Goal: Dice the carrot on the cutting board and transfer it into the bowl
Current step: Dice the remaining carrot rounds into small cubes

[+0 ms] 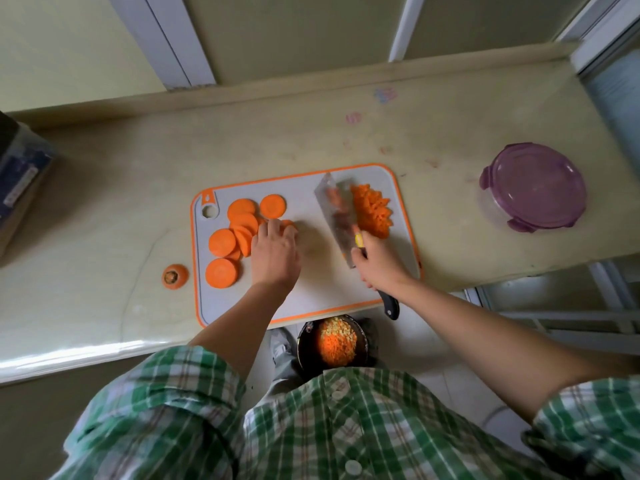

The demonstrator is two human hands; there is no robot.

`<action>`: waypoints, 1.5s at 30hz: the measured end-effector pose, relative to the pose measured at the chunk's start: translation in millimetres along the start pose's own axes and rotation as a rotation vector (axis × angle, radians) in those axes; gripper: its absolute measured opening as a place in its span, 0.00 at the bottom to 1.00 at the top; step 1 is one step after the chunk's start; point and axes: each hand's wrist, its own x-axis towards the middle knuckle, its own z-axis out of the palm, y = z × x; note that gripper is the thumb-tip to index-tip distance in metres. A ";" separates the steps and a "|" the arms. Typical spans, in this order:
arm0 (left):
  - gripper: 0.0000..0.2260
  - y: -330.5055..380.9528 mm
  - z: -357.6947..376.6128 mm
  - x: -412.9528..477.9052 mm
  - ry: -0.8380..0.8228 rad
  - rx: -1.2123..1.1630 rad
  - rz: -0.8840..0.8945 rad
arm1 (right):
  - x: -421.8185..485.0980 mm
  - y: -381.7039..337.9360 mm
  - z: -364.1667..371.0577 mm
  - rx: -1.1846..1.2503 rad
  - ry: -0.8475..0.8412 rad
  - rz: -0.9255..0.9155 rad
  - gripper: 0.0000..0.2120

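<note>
**Rounds sit left of blade, L hand nearest**

Head view: carrot rounds (239, 230) on cutting board (304, 188), left side, under L hand (275, 251), fingers bent. Pinch or touch, can't tell. R hand (375, 265) wraps knife (334, 213), blade pointing away. Diced pile (372, 211) on its right.

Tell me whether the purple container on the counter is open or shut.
Shut: the purple lid lies flat over the clear container. Whether its clips are latched, cannot tell.
</note>
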 end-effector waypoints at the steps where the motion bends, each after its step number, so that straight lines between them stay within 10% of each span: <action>1: 0.09 -0.9 -1.0 0.4 0.003 -0.011 -0.004 | 1.6 5.4 -5.9 0.021 0.033 0.036 0.02; 11: 0.13 -24.2 -17.0 12.5 0.046 -0.001 -0.050 | 0.0 -21.8 -0.7 0.050 -0.135 -0.048 0.04; 19: 0.18 -74.0 -32.0 33.7 0.111 -0.138 -0.202 | 25.8 -22.5 -15.7 0.165 0.074 0.055 0.07; 28: 0.26 -85.6 -33.8 64.3 -0.209 -0.202 -0.239 | 40.9 -55.5 3.5 0.122 -0.052 0.002 0.11; 45: 0.07 -31.3 -50.7 71.3 -0.037 -0.745 -0.327 | 31.7 -40.6 -19.9 0.154 0.004 0.029 0.05</action>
